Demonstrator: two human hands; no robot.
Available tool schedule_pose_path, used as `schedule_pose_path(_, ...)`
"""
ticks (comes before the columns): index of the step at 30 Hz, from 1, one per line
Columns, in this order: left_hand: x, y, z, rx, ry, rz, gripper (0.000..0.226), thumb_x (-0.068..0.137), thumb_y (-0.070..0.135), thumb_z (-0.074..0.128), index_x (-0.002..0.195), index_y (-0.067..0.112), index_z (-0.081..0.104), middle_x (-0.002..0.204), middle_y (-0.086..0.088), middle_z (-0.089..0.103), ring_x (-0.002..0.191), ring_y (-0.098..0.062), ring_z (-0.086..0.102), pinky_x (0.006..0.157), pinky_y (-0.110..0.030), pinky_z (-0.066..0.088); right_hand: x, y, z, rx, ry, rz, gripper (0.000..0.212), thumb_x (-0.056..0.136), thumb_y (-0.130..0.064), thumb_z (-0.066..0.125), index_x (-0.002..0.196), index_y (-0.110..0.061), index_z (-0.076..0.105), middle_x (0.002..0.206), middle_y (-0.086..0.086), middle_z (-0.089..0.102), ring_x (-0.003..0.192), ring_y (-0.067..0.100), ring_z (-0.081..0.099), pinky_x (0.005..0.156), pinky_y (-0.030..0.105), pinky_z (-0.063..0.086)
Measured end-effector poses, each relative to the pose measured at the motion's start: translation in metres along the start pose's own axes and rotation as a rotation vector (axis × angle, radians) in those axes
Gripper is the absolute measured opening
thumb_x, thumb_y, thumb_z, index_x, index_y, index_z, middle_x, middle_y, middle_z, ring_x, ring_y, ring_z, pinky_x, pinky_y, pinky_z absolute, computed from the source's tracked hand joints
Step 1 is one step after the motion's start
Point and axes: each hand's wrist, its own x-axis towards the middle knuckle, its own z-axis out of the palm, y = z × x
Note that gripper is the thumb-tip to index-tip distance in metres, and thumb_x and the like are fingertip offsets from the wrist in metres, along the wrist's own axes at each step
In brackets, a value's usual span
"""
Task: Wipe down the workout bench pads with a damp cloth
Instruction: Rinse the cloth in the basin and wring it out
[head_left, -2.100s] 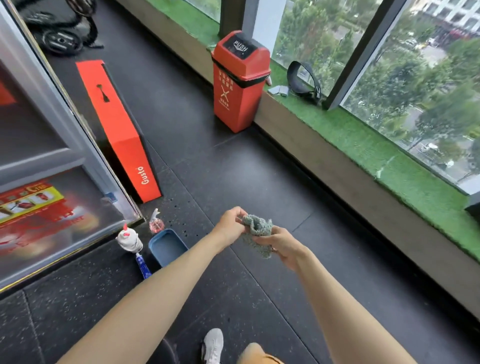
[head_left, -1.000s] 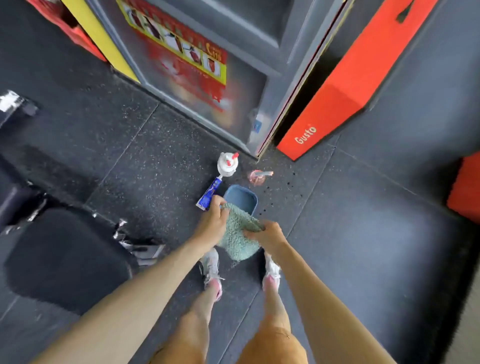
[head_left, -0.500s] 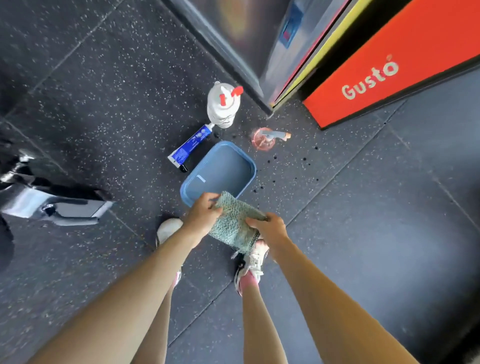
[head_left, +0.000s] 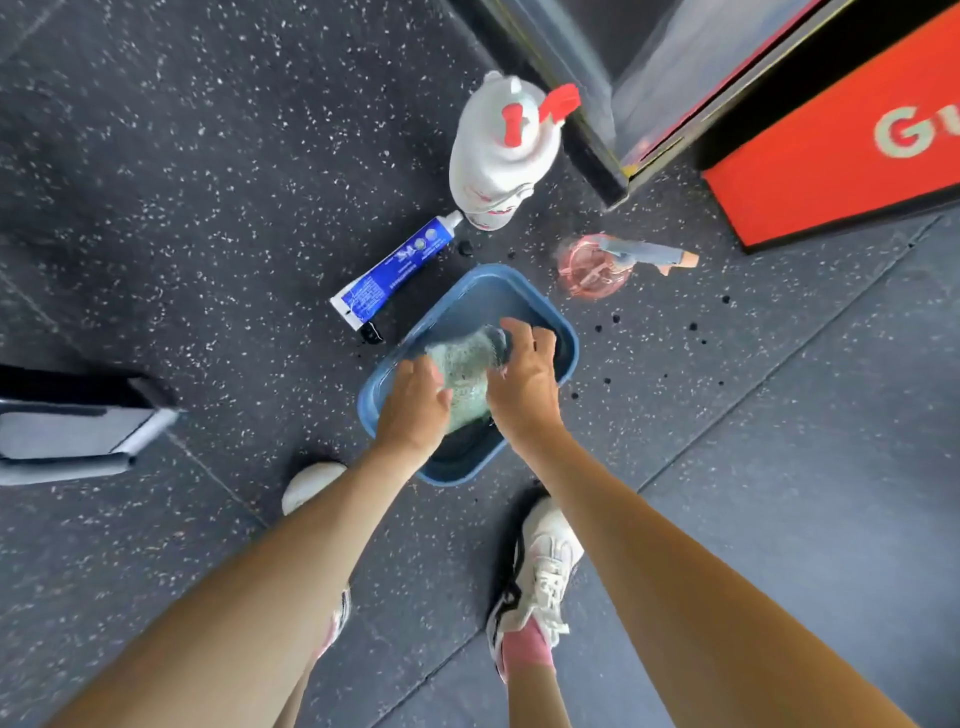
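Observation:
A grey-green cloth (head_left: 464, 370) is down inside a blue rectangular basin (head_left: 563, 332) that stands on the dark speckled floor. My left hand (head_left: 414, 407) grips the cloth's near left side and my right hand (head_left: 524, 383) grips its right side, fingers curled over the far end. Part of the cloth is hidden under both hands. At the left edge a silver and black piece of gym equipment (head_left: 78, 426) shows; no bench pad is in view.
Beyond the basin stand a white spray bottle with a red trigger (head_left: 501, 150), a blue tube (head_left: 397, 267) lying flat, and a small pink spray bottle (head_left: 602, 265). A cabinet corner (head_left: 608, 171) and an orange box (head_left: 841, 171) sit at the top right. My shoes (head_left: 543, 571) are just below the basin.
I turned from the window and bent down over the floor. Both hands carried the cloth from in front of the basin down into it.

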Motion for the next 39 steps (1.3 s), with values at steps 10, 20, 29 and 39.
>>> schedule_pose_path(10, 0.042, -0.028, 0.029, 0.135, -0.145, -0.031, 0.042, 0.099, 0.011, 0.042, 0.14, 0.017, 0.036, 0.114, -0.012, 0.061, 0.101, -0.029, 0.06, 0.086, -0.045, 0.05, 0.038, 0.026, 0.053, -0.224, -0.219, 0.171, 0.063, 0.087, 0.006, 0.038, 0.144, -0.021, 0.035, 0.153, 0.005, 0.018, 0.136, 0.032, 0.025, 0.104, 0.039, 0.035)
schedule_pose_path(20, 0.069, -0.033, 0.049, -0.255, -0.055, -0.29, 0.006, 0.085, 0.009, 0.06, 0.082, 0.005, 0.064, 0.08, -0.015, 0.065, 0.078, -0.031, 0.062, 0.066, -0.039, 0.051, 0.073, 0.034, 0.055, 0.053, -0.18, 0.416, 0.038, 0.09, -0.015, 0.061, 0.126, -0.007, 0.048, 0.103, 0.008, 0.058, 0.085, 0.023, 0.059, 0.063, 0.027, 0.046)
schedule_pose_path(29, 0.009, 0.008, 0.025, -0.424, 0.067, 0.166, 0.032, 0.093, 0.025, 0.05, 0.064, 0.022, 0.037, 0.069, 0.007, 0.04, 0.063, -0.007, 0.041, 0.06, -0.026, 0.03, 0.066, 0.026, 0.06, 1.011, -0.196, 0.955, 0.035, 0.093, -0.044, 0.053, 0.093, -0.011, 0.064, 0.069, 0.005, 0.069, 0.072, 0.023, 0.066, 0.063, 0.028, 0.05)
schedule_pose_path(39, 0.047, 0.026, 0.029, -0.336, 0.193, -0.051, 0.03, 0.101, 0.036, 0.036, 0.084, 0.012, 0.037, 0.086, -0.023, 0.061, 0.085, -0.042, 0.055, 0.067, -0.041, 0.035, 0.058, -0.002, 0.058, 0.121, -0.377, 0.416, 0.033, 0.102, -0.017, 0.033, 0.129, -0.01, 0.05, 0.125, 0.004, 0.054, 0.105, 0.018, 0.056, 0.08, 0.023, 0.045)
